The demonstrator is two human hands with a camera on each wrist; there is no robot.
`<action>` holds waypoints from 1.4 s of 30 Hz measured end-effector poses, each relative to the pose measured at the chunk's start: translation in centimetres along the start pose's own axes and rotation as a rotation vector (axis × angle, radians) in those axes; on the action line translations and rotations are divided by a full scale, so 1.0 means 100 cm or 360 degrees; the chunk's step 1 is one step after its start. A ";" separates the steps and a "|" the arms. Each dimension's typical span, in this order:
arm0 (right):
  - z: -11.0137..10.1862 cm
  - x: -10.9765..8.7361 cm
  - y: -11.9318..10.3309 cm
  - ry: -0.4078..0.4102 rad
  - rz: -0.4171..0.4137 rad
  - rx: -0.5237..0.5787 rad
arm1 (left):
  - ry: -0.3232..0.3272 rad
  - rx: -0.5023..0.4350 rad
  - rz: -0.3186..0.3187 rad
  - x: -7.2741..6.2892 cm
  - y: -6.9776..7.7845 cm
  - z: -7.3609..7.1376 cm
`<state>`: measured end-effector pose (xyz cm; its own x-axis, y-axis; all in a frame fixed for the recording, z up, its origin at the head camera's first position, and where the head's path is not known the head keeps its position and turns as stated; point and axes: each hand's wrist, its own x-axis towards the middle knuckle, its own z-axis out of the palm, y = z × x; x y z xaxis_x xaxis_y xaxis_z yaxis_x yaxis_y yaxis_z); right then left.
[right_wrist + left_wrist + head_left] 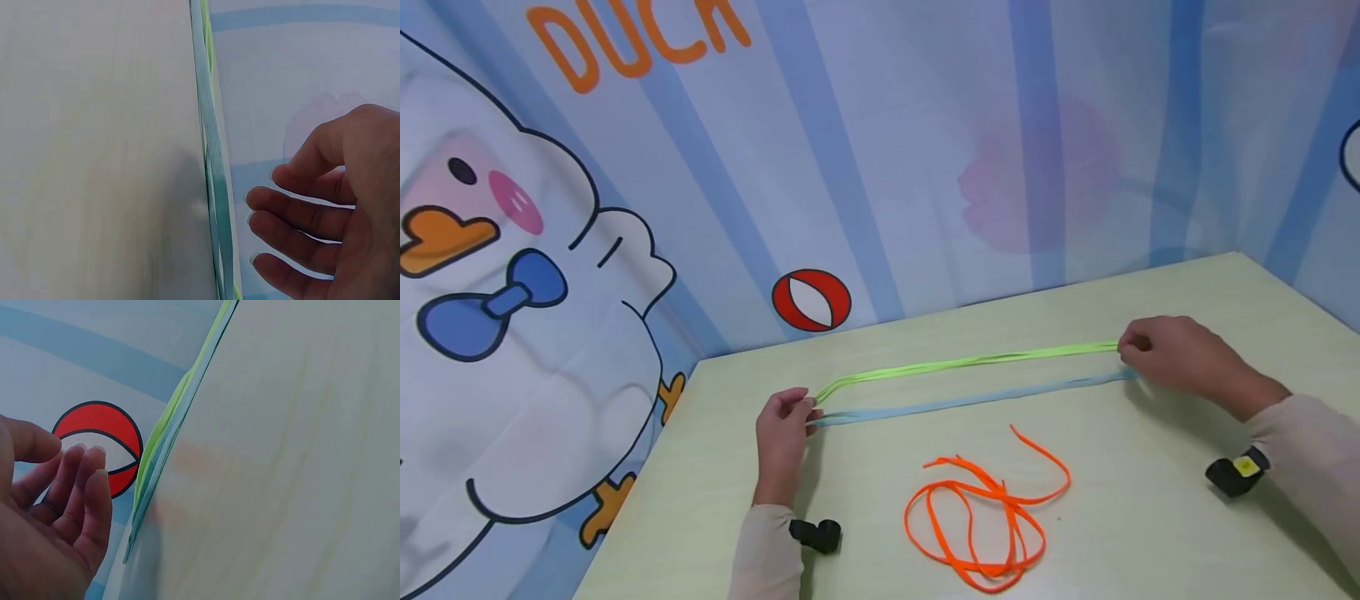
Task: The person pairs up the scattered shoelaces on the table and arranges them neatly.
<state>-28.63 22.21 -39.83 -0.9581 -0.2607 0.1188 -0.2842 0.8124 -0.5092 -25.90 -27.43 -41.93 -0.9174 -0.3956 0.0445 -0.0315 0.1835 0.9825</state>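
A flat green lace [955,364] and a light blue lace [970,403] lie stretched side by side across the table. By their left ends is my left hand [784,429]; its fingers are loosely bent, and the left wrist view shows nothing between them. My right hand [1187,358] is at the right ends, partly hiding them. In the right wrist view its thumb and fingers are bent, with the blue lace [209,112] apart from them. In front lies a loosely tangled orange lace [992,498], touched by neither hand.
The pale table [1150,517] meets a blue-striped cloth backdrop [910,167] at its back edge. A duck and a red ball [827,292] are printed on the backdrop. A small black camera [820,536] is on the left wrist, another [1234,475] on the right.
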 end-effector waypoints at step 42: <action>0.057 -0.023 -0.099 -0.0339 -0.0606 0.0156 | -0.0640 0.0280 0.0102 -0.018 0.011 0.030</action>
<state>-23.38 11.83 -39.89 -0.7538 -0.6419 0.1403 -0.6008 0.5870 -0.5426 -25.45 -23.80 -41.52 -1.0000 -0.0028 -0.0036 -0.0044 0.3605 0.9328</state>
